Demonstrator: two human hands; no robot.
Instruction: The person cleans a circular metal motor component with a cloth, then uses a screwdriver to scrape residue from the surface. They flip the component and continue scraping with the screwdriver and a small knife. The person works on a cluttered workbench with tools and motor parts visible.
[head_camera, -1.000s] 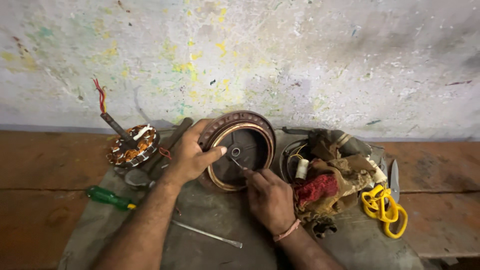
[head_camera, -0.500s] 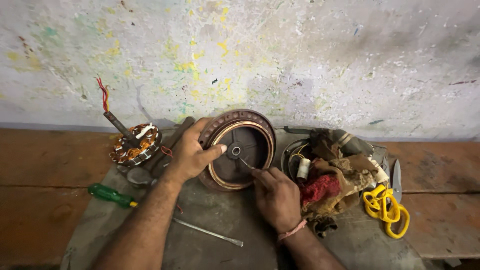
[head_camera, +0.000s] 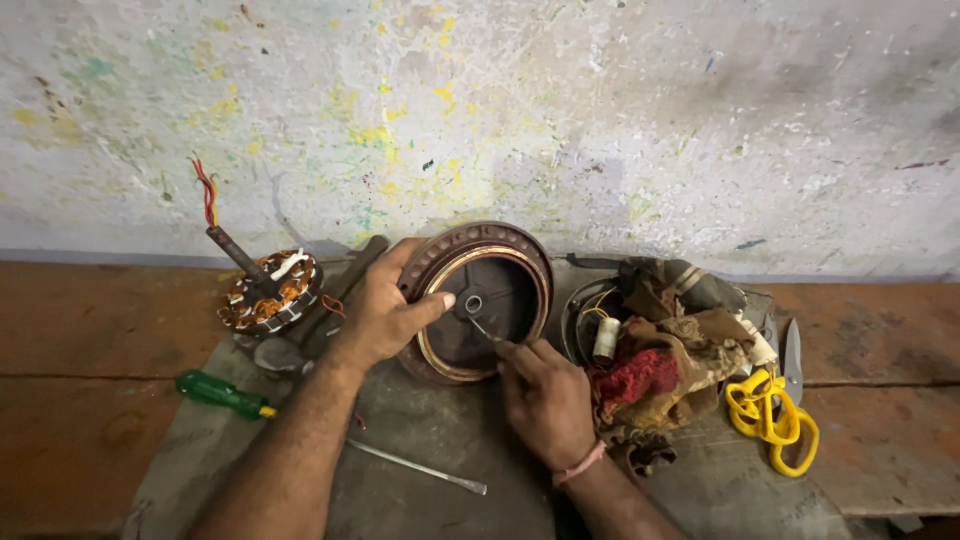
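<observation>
The round motor housing (head_camera: 478, 300) stands tilted on its edge at the centre of the counter (head_camera: 90, 330), its open face turned toward the person and its top rim leaning toward the wall (head_camera: 600, 120). It lies directly ahead of both hands, between them.

The left hand (head_camera: 385, 310) grips the housing's left rim: fingers wrapped over the outer edge, thumb laid across the inner face and pointing at the central hub (head_camera: 473, 303). The right hand (head_camera: 545, 395) sits below and to the right of the housing, fingers pinched on a thin metal tool (head_camera: 487, 332). The tool's long axis runs up and to the left from the fingers, its tip at or just beside the hub; contact cannot be confirmed. The left hand is nearer the housing, being in direct contact; the right reaches it only through the tool.

To the left stand a wound stator (head_camera: 270, 292) with a shaft and red wires, and a green-handled screwdriver (head_camera: 222, 393). A slim metal rod (head_camera: 415, 467) lies between the forearms. To the right are a heap of rags (head_camera: 665, 350) and a yellow cord (head_camera: 770, 425).

The work rests on a grey mat (head_camera: 440, 440) over the worn brown counter. The wall behind is pale plaster, flecked with paint.
</observation>
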